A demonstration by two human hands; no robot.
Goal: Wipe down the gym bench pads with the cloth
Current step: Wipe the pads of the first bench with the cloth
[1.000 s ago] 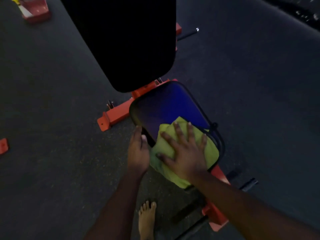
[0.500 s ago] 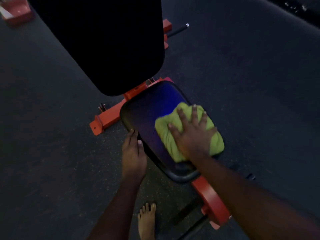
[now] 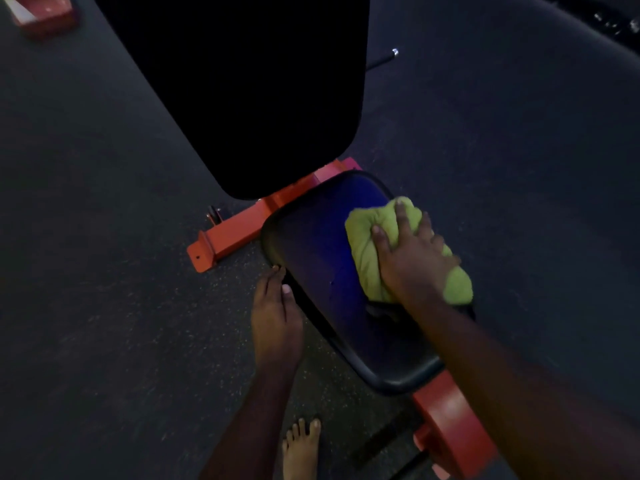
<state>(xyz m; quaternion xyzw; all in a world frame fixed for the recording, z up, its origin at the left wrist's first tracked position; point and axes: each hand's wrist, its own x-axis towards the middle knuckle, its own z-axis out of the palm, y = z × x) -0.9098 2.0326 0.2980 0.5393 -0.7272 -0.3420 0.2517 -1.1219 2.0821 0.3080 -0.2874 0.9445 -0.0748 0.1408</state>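
Seat pad (image 3: 318,268) wipe in hand: right grip (image 3: 415,261), fingers spread, presses the bunched cloth (image 3: 363,258) on the pad's far right edge; left grip (image 3: 277,320) rests flat, holding nothing, against its left edge. Next, I judge, firm strokes toward the near end

The left forearm (image 3: 249,420) and right forearm (image 3: 502,382) are bare, with no sleeve, from the wrist to the near edge of view. The left grip (image 3: 275,317) and right grip (image 3: 412,258) are bare hands with short nails. Near, a bare foot (image 3: 300,448) shows its toes.
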